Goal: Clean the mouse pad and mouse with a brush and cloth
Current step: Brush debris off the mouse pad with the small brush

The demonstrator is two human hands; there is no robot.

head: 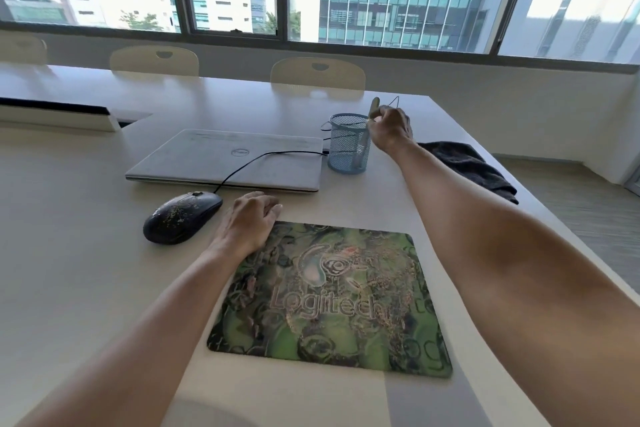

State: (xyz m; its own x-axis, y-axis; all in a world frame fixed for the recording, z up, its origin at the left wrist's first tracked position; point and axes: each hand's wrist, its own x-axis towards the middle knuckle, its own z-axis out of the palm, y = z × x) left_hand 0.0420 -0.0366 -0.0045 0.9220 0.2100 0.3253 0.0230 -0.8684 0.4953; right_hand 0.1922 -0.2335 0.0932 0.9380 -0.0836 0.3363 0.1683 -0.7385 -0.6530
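Nearest me lies the mouse pad [332,302], green and speckled with grit, flat on the table [86,270]. My left hand [247,224] rests palm-down on the pad's far left corner, fingers loosely curled and gripping nothing. Just left of the pad sits the black mouse [181,217], dusty on top, its cable running back across the closed laptop [225,159] beyond the pad.

My right hand [389,128] is beyond the pad's far right corner, pinched on the pale handle of the brush [375,107] that stands in the blue mesh cup [348,146]. I judge this as drawing the brush out: the cup looks light, so I should lift straight up along the handle so it does not tip. Besides the brush, I cannot tell what the cup holds, though a thin wire loop shows above its rim.

Right of the cup, the dark cloth [474,168] lies crumpled at the table edge.
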